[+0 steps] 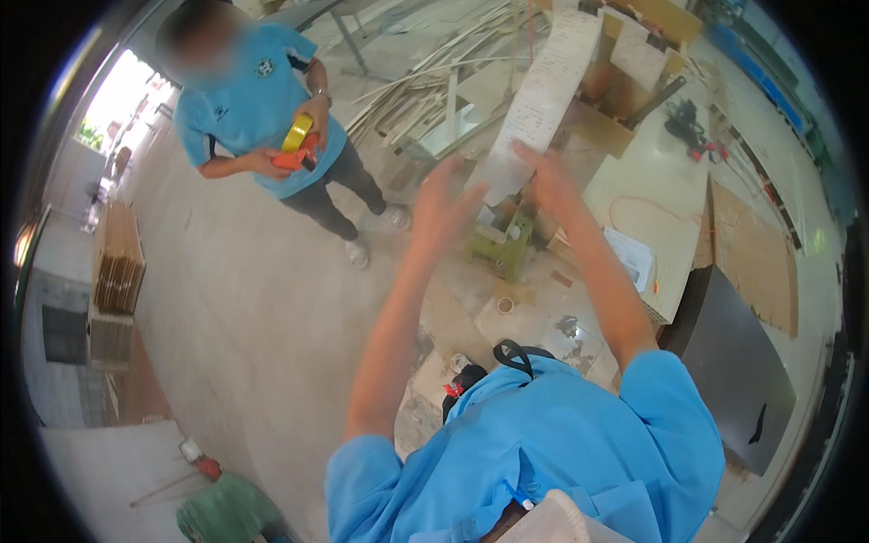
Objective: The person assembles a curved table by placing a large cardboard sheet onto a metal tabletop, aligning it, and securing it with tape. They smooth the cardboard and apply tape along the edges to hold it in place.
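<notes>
A long white strip of paper [546, 95] covered in handwriting hangs in front of me, its lower end curling toward me. My right hand [552, 185] is closed on the strip's lower right edge, the thumb lying over its face. To the left of that lower end is my left hand [441, 210], smeared by motion. Its thumb and fingers are apart and point toward the paper; whether they touch it is hard to make out. Below the paper stands a green machine part [507, 249], partly covered by my right hand and the sheet.
A person in a blue shirt [256, 104] stands at the left holding a yellow tape roll [297, 133] in an orange dispenser. Scrap strips [425, 100] lie behind. A pale workbench [665, 204], papers [631, 256] and a dark panel [729, 362] are at right; stacked boards [118, 258] at far left.
</notes>
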A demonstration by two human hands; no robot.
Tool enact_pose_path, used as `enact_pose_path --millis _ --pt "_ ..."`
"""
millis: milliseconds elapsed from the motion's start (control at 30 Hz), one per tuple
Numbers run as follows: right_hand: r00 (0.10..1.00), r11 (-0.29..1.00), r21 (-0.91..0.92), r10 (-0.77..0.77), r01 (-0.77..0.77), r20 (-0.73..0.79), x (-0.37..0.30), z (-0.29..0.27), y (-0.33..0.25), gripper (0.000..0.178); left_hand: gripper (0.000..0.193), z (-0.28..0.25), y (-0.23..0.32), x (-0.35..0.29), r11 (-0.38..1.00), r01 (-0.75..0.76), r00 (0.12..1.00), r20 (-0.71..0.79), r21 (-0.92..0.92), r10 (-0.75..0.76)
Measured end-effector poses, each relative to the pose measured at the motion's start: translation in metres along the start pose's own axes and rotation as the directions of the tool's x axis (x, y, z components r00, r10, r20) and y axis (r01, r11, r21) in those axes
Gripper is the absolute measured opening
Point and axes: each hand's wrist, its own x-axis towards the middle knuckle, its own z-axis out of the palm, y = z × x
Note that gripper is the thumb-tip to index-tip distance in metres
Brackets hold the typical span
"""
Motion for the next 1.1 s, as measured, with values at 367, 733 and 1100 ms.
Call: enact_pose_path --millis 367,733,1100 --pt "0.487 -0.13 -0.709 -0.641 0.693 0.594 -0.055 0.021 -0.11 0.035 0.025 0.043 0.016 0.031 0.888 0.304 0.938 0.271 -0.346 -0.215" --pt "0.545 0.012 -0.58 0.324 0.815 0.773 0.044 0.05 -0.122 0.032 0.024 0.068 0.039 0.028 0.676 0.348 0.915 0.08 -0.65 -0.395" --pt "0.437 -0.5 -0.316 0.143 0.806 0.888 0.065 0.02 -0.045 0.041 0.025 0.11 0.013 -0.179 0.552 0.738 0.665 0.285 -0.387 -0.69"
